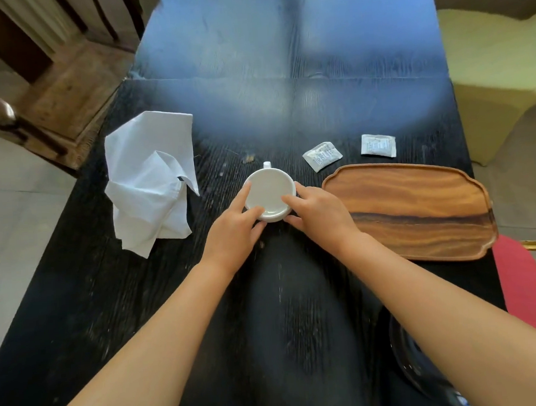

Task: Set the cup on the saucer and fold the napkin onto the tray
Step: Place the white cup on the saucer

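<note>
cup [269, 191]: upright on surface [172, 302] | hands: left [234, 230], right [319, 213] both gripping cup rim | napkin [149, 185]: crumpled, left | tray [417, 209]: right

I see a long black desk [160, 303] with a coarse wood grain, its far end washed pale by glare. A crumpled white napkin [151, 185] lies on its left side. A white cup [269, 191] stands near the middle, handle pointing away from me. To the right lies a wooden tray [417, 206], bare. Just beyond the tray's far edge lie two small white sachets [322, 156], apart from each other. A dark glass dish [408, 360] sits at the near right corner.
</note>
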